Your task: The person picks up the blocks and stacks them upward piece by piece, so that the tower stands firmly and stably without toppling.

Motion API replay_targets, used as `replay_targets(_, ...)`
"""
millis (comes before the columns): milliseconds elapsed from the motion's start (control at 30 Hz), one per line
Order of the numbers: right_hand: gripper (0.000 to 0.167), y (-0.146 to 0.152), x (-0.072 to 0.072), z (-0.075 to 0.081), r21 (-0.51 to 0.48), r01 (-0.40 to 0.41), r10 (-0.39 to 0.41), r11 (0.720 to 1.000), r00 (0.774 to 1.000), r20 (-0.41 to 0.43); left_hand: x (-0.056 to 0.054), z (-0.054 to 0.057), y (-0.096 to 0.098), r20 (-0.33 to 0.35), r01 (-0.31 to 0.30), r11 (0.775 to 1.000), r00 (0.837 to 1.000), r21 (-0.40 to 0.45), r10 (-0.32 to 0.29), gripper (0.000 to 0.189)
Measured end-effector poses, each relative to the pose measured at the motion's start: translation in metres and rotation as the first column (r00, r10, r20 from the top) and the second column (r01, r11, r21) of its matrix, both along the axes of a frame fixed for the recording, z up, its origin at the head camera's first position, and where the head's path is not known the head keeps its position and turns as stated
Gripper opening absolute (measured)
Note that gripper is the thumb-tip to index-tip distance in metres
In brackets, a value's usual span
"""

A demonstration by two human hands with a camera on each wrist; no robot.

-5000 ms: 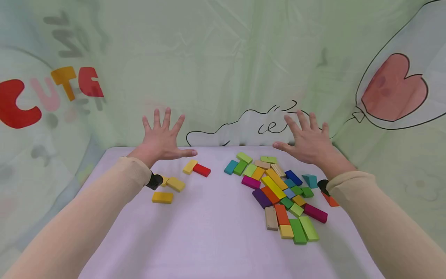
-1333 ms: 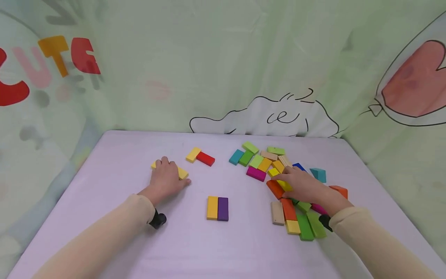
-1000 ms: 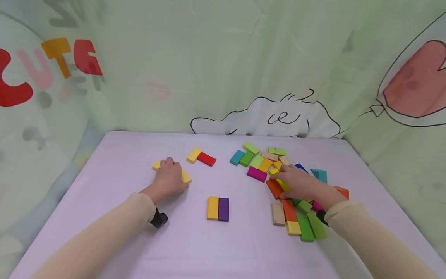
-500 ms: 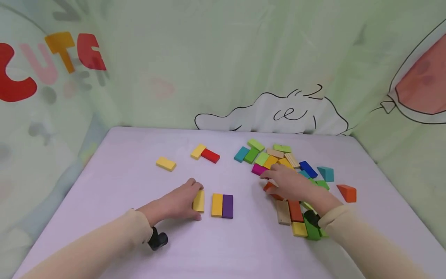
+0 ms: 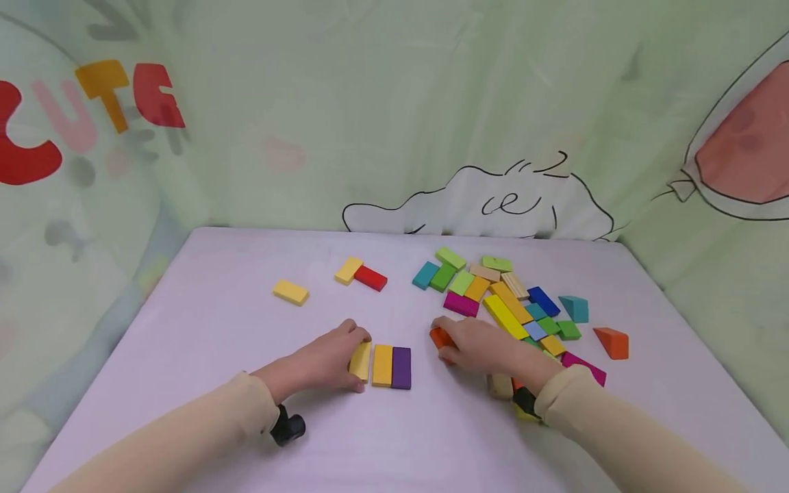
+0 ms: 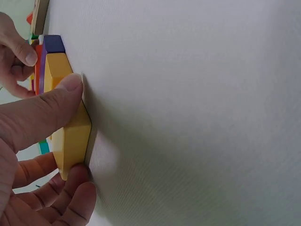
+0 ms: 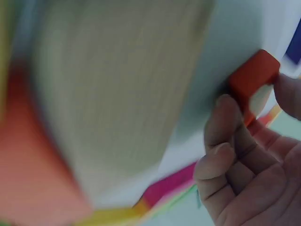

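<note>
My left hand pinches a pale yellow wooden block between thumb and fingers; the left wrist view shows the thumb along one end of this block. Just right of it, a deeper yellow block and a purple block lie side by side, long edges together. To the right of that pair, my right hand holds an orange block, partly covered by the fingers. In the right wrist view, thumb and fingertips grip the orange block at its sides.
Many coloured blocks cluster at the right, among them a long yellow block and a magenta block. Teal and orange wedges lie farther right. A pale yellow block and a red block are at back left.
Both hands came down from above the table. A yellow and a purple block now lie paired mid-table. The left hand brought another yellow block beside them; the right drew an orange block leftward from the cluster.
</note>
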State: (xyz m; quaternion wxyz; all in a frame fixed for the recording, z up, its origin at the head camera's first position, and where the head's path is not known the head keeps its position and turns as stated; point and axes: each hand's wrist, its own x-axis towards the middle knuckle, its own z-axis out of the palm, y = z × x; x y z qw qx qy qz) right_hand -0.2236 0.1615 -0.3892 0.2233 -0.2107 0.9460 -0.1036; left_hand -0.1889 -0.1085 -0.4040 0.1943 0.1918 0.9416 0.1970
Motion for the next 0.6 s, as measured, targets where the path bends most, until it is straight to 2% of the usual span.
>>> replay_targets(167, 0.070, -0.020, 0.023, -0.002, -0.074, 0.042, -0.035, 0.996, 0.995, 0.090, 0.001, -0.005, 0.003, -0.010, 0.021, 1.000, 1.000, 0.013, -0.021, 0.075)
replay_targets(367, 0.076, -0.038, 0.038, -0.007, -0.111, 0.059, -0.057, 0.992, 0.998, 0.026, 0.002, -0.008, 0.011, -0.054, 0.044, 0.999, 0.998, 0.014, -0.043, 0.069)
replay_targets(600, 0.071, -0.040, 0.042, -0.012, -0.156, 0.077, -0.081, 0.985, 0.997, -0.019, 0.005, -0.007, 0.013, -0.075, 0.039, 0.999, 0.996, 0.028, -0.037, 0.061)
